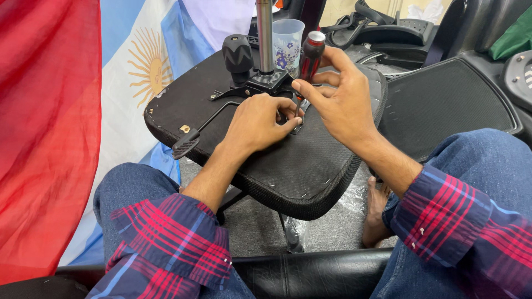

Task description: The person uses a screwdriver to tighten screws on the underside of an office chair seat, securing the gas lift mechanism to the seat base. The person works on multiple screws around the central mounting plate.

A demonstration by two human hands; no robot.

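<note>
At the left edge we see a red cloth (pixel 44 127) beside a pale blue-and-white flag with a yellow sun (pixel 147 66). At centre, an upturned black seat base (pixel 299 166). Our right hand (pixel 341 105) grips a red-and-black screwdriver (pixel 310 55); left hand (pixel 257 122) fingers curl, pinching near its tip.

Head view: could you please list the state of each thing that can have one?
Chair seat: upside down, underside facing up.
Screwdriver: upright, tip down at the seat, held by right hand.
Left hand: resting on the seat beside the tip.
Plastic cup: upright.
Metal post: standing upright from the seat mechanism.
</note>
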